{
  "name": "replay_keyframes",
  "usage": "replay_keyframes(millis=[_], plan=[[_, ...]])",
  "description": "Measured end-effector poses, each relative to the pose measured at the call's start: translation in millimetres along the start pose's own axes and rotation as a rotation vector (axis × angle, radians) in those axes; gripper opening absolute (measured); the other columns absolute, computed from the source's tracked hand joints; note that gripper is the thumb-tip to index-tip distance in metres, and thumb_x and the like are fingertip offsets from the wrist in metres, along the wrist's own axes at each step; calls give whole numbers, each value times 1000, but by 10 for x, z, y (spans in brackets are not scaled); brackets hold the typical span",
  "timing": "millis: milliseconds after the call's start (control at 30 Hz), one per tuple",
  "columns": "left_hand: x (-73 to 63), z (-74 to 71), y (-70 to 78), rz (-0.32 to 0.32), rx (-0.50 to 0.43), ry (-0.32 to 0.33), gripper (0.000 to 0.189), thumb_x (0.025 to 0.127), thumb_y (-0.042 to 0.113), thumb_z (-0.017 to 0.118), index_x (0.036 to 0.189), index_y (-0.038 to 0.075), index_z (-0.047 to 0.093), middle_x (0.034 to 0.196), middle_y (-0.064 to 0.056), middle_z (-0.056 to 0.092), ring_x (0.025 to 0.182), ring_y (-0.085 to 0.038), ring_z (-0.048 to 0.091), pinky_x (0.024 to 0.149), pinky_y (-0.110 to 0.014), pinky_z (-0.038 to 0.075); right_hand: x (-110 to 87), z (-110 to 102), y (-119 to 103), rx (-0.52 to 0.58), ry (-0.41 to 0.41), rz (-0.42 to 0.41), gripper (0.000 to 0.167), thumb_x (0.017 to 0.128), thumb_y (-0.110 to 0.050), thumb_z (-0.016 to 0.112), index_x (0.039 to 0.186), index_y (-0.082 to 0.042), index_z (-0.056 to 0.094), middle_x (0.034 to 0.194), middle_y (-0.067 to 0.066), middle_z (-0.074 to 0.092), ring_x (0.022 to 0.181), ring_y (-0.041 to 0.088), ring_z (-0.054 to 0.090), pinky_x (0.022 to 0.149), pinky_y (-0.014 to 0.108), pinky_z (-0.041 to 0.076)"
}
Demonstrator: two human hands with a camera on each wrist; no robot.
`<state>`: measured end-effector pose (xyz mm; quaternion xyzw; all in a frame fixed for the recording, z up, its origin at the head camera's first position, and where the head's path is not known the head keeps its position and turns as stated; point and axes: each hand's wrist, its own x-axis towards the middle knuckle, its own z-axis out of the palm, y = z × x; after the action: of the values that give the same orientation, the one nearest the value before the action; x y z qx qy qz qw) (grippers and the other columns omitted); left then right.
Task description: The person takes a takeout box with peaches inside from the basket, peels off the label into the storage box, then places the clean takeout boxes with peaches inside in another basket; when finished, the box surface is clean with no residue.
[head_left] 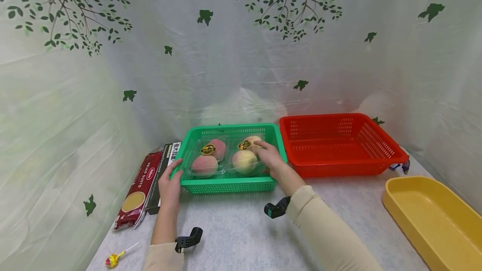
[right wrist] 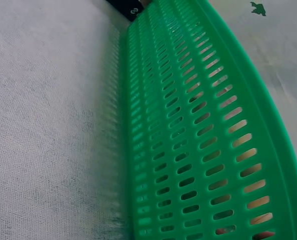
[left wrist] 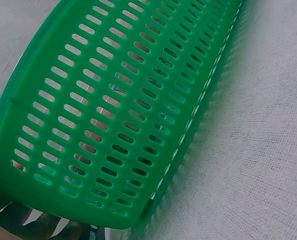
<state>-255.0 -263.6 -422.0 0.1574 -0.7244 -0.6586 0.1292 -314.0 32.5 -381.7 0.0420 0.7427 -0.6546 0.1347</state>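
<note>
A green perforated basket (head_left: 229,188) holds two clear plastic packs of peaches side by side. In the left pack, two pink peaches (head_left: 205,165) lie under a black and gold label. Paler peaches (head_left: 244,161) fill the right pack, which has a similar label. My left hand (head_left: 170,183) grips the basket's left rim near the front corner; its fingers (left wrist: 36,225) show at the basket's end in the left wrist view. Over the basket's right side, my right hand (head_left: 272,160) reaches in, its forefinger stretched across the right pack. Its other fingers are largely hidden.
A red basket (head_left: 339,170) stands against the green one's right side, with small wrapped items (head_left: 404,166) by its corner. At right is a yellow tray (head_left: 433,225). Left lie a red packet (head_left: 139,191), a black box (head_left: 160,183) and a lollipop (head_left: 113,260). A patterned curtain hangs behind.
</note>
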Motion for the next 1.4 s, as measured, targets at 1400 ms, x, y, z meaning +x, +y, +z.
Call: replay_keyframes(millis=[1400], plan=[[-12, -16, -5, -16, 3, -2, 51, 101, 9, 40, 148, 25, 48, 164, -2, 31, 146, -27, 32, 104, -38, 39, -729, -441, -180, 236, 54, -162, 58, 95, -8, 39, 151, -25, 45, 163, -1, 33, 131, 30, 37, 76, 39, 62]])
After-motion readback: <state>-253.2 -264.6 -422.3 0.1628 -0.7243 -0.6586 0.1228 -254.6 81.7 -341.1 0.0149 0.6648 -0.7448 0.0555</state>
